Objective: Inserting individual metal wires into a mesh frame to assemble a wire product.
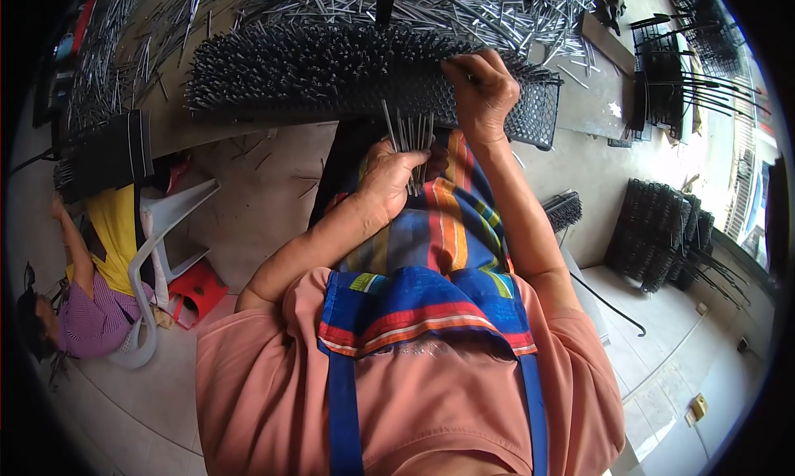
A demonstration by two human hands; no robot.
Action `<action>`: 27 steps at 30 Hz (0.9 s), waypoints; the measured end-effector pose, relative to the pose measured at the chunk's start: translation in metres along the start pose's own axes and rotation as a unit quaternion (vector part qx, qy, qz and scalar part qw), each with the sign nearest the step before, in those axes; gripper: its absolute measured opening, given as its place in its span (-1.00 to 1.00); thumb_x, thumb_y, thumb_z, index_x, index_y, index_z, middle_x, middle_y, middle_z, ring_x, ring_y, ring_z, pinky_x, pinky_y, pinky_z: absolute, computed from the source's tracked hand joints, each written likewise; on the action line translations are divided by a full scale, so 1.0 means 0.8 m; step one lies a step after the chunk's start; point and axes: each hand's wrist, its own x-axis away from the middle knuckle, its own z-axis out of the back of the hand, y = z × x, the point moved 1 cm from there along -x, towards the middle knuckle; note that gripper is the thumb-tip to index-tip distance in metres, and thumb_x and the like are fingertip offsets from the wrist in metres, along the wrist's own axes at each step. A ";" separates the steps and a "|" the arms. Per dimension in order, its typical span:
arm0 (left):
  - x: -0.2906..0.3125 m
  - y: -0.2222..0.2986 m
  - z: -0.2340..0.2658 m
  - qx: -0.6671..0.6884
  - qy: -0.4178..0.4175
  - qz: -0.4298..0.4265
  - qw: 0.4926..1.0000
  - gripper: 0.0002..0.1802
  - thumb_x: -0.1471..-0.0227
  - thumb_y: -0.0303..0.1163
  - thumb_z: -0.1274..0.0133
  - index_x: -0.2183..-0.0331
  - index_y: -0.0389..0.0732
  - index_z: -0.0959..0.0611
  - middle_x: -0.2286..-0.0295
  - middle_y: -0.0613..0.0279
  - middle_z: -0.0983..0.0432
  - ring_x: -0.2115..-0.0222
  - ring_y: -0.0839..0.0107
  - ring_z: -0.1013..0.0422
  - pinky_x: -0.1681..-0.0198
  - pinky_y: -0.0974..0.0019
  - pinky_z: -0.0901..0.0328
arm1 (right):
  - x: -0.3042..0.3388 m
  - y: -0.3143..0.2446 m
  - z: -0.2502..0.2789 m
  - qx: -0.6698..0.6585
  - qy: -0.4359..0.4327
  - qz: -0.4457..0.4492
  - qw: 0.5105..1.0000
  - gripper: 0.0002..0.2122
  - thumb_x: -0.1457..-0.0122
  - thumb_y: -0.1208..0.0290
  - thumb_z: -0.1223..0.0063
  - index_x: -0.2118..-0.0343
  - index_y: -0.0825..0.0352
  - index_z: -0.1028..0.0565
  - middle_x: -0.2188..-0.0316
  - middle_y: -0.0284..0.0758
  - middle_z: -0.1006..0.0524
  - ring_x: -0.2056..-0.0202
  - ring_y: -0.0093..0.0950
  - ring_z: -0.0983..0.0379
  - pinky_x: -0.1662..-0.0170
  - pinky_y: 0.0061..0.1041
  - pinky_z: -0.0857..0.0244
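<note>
A long black rack with a honeycomb of holes (431, 102) lies across the bench in front of me. Many thin dark rods (290, 66) stand packed upright in its left and far parts, while holes show bare along the near right side. My left hand (385, 182) is closed around a small bundle of thin metal rods (406, 132), held just short of the rack's near edge, above my lap. Over the right part of the rack, my right hand (487, 88) is closed with its fingertips pinched together. Whatever lies in that pinch is hidden.
Loose metal rods (505, 12) lie heaped behind the rack. At left, another person (103, 298) sits by a white plastic chair (157, 244) and another black rack (103, 157). A red container (199, 294) stands on the floor. Black racks (654, 236) are stacked at right.
</note>
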 end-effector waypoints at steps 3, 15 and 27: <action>0.002 0.006 -0.002 0.007 -0.010 -0.010 1.000 -0.73 -0.03 -0.64 0.00 0.18 -0.28 -0.61 0.37 0.10 -0.61 0.39 0.32 -0.56 0.31 0.33 -0.42 | -0.007 -0.006 -0.002 -0.030 -0.011 -0.002 0.999 -0.89 0.12 0.56 -0.30 0.47 0.34 -0.60 0.58 -0.34 -0.50 0.59 -0.51 -0.44 0.48 -0.58 -0.28; -0.001 0.012 -0.005 0.033 0.005 0.004 0.999 -0.75 -0.04 -0.62 -0.02 0.18 -0.30 -0.59 0.35 0.07 -0.61 0.38 0.29 -0.56 0.31 0.31 -0.42 | -0.008 0.011 0.005 0.145 -0.103 0.150 0.973 -0.77 -0.01 0.40 -0.22 0.22 0.20 -0.60 0.56 -0.32 -0.41 0.57 -0.29 -0.44 0.50 -0.38 -0.31; -0.008 -0.002 -0.011 0.014 0.000 -0.070 0.997 -0.78 -0.07 -0.56 -0.02 0.20 -0.34 -0.61 0.35 0.13 -0.62 0.39 0.33 -0.56 0.29 0.27 -0.47 | 0.043 0.009 0.044 -0.392 -0.280 -0.401 0.779 -0.97 -0.02 0.56 -0.19 0.46 0.38 -0.59 0.59 -0.45 -0.52 0.61 -0.72 -0.32 0.56 -0.70 -0.16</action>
